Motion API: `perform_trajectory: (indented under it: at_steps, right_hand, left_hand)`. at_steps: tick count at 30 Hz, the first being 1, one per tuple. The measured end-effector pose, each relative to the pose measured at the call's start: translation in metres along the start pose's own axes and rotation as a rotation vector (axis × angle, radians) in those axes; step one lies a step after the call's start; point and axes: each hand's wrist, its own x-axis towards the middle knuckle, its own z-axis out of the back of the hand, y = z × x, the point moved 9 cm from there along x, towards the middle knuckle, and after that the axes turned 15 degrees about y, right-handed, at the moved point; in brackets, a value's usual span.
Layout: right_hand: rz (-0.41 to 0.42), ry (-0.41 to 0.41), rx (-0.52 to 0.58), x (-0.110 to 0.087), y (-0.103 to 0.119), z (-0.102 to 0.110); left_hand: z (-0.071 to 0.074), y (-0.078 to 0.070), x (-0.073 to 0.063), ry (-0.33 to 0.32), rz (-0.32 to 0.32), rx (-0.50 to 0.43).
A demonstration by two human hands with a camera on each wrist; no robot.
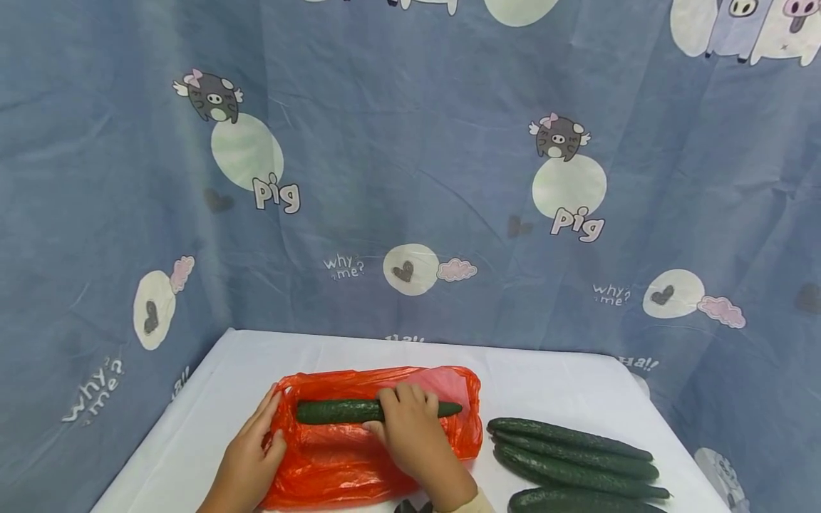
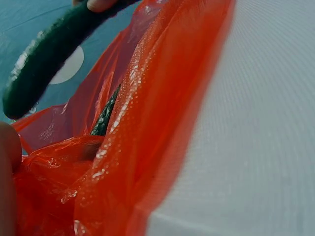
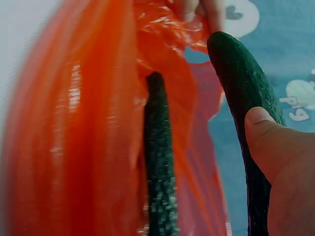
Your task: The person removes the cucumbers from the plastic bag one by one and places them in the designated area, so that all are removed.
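Note:
A dark green cucumber [image 1: 340,411] lies level across the opening of a red plastic bag [image 1: 346,456]. My right hand [image 1: 410,431] grips it past the middle, fingers over its far side; the right wrist view shows my thumb [image 3: 261,118] along the held cucumber [image 3: 241,73]. At the bag's left end, my left hand [image 1: 253,452] holds the rim. Some of its fingers [image 3: 211,12] show at the gathered plastic in the right wrist view. Inside the bag lies a second cucumber [image 3: 160,162], partly visible through the opening in the left wrist view.
Several loose cucumbers [image 1: 577,456] lie side by side on the white table [image 1: 532,385], right of the bag. A blue printed cloth [image 1: 449,178] hangs behind the table and along its sides. A small dark object [image 1: 410,506] shows at the bottom edge.

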Motion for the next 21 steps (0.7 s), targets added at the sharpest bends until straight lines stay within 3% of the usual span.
perform_trajectory:
  at_steps: [10,21]
  right_hand:
    - [-0.061,-0.030,-0.043,-0.008,-0.006,0.030]
    - [-0.067,-0.129,-0.033,-0.015,-0.042,0.048]
  left_hand:
    - [-0.002,0.003,0.003,0.010,0.007,-0.004]
    - [0.004,-0.001,-0.002,-0.075,-0.041,0.038]
